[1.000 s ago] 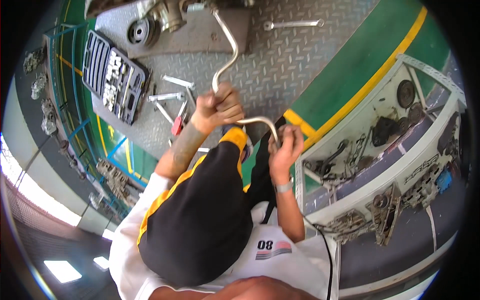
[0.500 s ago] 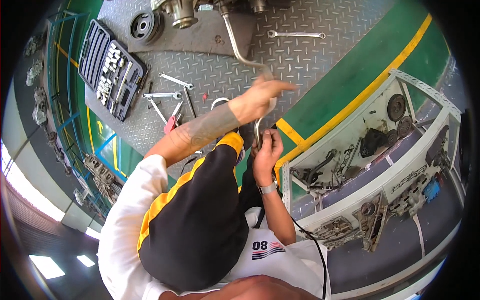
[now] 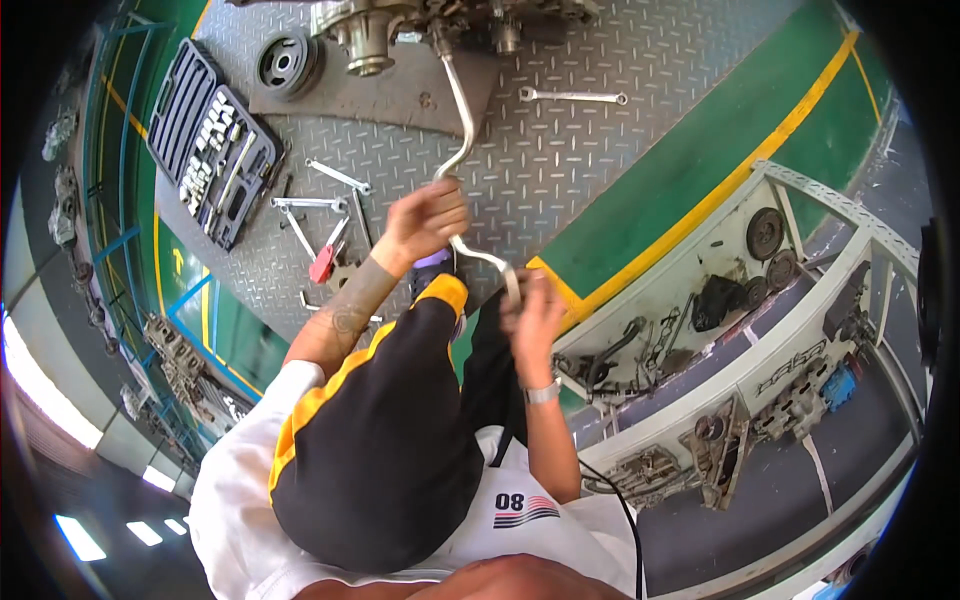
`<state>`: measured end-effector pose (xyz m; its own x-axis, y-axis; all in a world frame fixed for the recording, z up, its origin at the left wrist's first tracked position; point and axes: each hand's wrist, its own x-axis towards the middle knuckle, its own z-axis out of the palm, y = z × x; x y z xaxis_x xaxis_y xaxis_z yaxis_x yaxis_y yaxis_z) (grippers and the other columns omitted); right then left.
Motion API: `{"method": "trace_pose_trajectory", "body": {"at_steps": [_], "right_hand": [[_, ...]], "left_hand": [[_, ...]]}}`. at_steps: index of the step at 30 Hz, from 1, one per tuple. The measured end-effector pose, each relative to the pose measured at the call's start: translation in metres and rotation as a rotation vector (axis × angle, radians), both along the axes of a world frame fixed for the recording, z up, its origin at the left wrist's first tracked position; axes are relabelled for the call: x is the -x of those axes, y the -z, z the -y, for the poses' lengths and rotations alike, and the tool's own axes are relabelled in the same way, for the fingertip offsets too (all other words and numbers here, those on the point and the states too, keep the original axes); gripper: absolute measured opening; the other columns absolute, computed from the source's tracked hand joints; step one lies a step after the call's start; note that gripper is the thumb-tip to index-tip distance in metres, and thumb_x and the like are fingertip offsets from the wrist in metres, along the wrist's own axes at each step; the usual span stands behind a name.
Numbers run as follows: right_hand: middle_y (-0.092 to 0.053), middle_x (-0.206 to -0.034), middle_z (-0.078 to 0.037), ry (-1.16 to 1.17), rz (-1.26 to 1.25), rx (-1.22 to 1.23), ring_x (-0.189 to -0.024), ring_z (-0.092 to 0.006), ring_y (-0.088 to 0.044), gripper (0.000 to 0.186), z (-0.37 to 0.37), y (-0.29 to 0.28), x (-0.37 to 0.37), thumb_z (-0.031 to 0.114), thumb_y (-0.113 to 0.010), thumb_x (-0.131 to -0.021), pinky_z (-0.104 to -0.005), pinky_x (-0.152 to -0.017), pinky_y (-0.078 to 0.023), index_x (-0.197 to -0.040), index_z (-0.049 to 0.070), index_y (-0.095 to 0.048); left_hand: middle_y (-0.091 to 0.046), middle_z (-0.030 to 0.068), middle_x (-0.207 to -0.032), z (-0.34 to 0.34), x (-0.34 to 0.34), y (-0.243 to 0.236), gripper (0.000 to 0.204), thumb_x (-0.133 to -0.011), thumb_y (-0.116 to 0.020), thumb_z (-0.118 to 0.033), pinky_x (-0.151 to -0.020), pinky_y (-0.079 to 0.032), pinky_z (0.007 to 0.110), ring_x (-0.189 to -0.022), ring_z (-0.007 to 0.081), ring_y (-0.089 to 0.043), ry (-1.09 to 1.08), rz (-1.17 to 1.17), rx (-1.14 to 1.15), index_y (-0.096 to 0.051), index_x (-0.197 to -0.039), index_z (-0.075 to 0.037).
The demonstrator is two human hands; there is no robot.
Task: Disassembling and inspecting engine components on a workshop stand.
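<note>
A bent metal speed brace (image 3: 464, 112) runs from the greasy metal engine assembly (image 3: 375, 28) at the top towards me. Its far end meets the assembly's near side; the exact contact is too small to tell. My left hand (image 3: 428, 218) is wrapped round the cranked middle of the brace. Slightly blurred, my right hand (image 3: 534, 312) closes on the brace's near end, with a watch on that wrist. Left of my left hand lie several combination wrenches (image 3: 338, 176) and a red-handled tool (image 3: 322, 264).
An open socket set case (image 3: 232, 165) lies on the left of the checkered metal plate (image 3: 570, 160). A pulley (image 3: 286, 62) sits beside the assembly, a single wrench (image 3: 572, 96) to the right. A white metal rack (image 3: 830, 212) with engine parts stands at right.
The brace's crank has swung to the left. My left hand has gone left with it, and its fingers, stretched before, are now curled round it. My right hand still holds the near end.
</note>
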<state>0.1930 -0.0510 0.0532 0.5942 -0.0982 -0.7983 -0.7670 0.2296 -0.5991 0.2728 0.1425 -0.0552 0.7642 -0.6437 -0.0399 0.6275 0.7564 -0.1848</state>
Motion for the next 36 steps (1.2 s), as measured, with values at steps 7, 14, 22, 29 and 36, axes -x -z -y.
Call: {"method": "trace_pose_trajectory", "body": {"at_steps": [7,14,22,29,36], "right_hand": [[-0.051,-0.062,-0.023,-0.289,0.31,0.478,-0.051,-0.0391,-0.045,0.031,-0.005,0.021,-0.002,0.022,-0.062,-0.094,-0.0421,-0.051,-0.04,-0.079,-0.005,-0.056],[-0.045,-0.054,-0.02,-0.397,0.361,0.555,-0.045,-0.0318,-0.04,0.039,0.012,0.048,-0.01,0.025,-0.063,-0.094,-0.0402,-0.047,-0.034,-0.07,-0.004,-0.051],[-0.04,-0.053,-0.015,-0.365,0.4,0.491,-0.047,-0.0242,-0.032,0.041,0.025,0.044,-0.008,0.025,-0.061,-0.095,-0.0377,-0.047,-0.033,-0.068,-0.003,-0.048],[-0.043,-0.054,-0.019,-0.429,0.239,0.575,-0.045,-0.0311,-0.036,0.039,0.065,0.039,0.033,0.022,-0.062,-0.094,-0.0398,-0.047,-0.033,-0.069,-0.003,-0.048],[-0.058,-0.058,-0.018,-0.56,0.369,0.901,-0.055,-0.0399,-0.058,0.037,0.059,0.087,0.029,0.029,-0.062,-0.091,-0.048,-0.052,-0.046,-0.068,0.002,-0.056]], "left_hand": [[-0.067,0.0127,-0.109,0.056,-0.044,-0.08,0.03,-0.097,-0.052,-0.022,-0.093,-0.048,0.034,-0.096,0.022,-0.063,0.255,-0.024,-0.942,-0.064,-0.113,0.001],[-0.057,0.0212,-0.112,0.002,-0.156,-0.001,0.035,-0.091,-0.061,-0.012,-0.079,-0.05,0.042,-0.095,0.036,-0.059,-0.856,0.903,-2.599,-0.051,-0.122,0.001],[-0.057,0.0188,-0.105,0.02,-0.176,0.008,0.038,-0.082,-0.067,-0.011,-0.071,-0.048,0.049,-0.088,0.041,-0.059,-1.036,0.793,-2.798,-0.055,-0.118,-0.006],[-0.058,0.0179,-0.107,0.018,-0.169,0.011,0.028,-0.087,-0.067,-0.011,-0.068,-0.05,0.046,-0.084,0.0388,-0.06,-1.079,1.024,-2.586,-0.053,-0.109,0.0],[-0.065,0.0128,-0.106,0.044,-0.112,-0.024,0.038,-0.088,-0.065,0.002,-0.082,-0.051,0.027,-0.091,0.0173,-0.064,-0.796,0.668,-1.979,-0.047,-0.122,0.002]]}}
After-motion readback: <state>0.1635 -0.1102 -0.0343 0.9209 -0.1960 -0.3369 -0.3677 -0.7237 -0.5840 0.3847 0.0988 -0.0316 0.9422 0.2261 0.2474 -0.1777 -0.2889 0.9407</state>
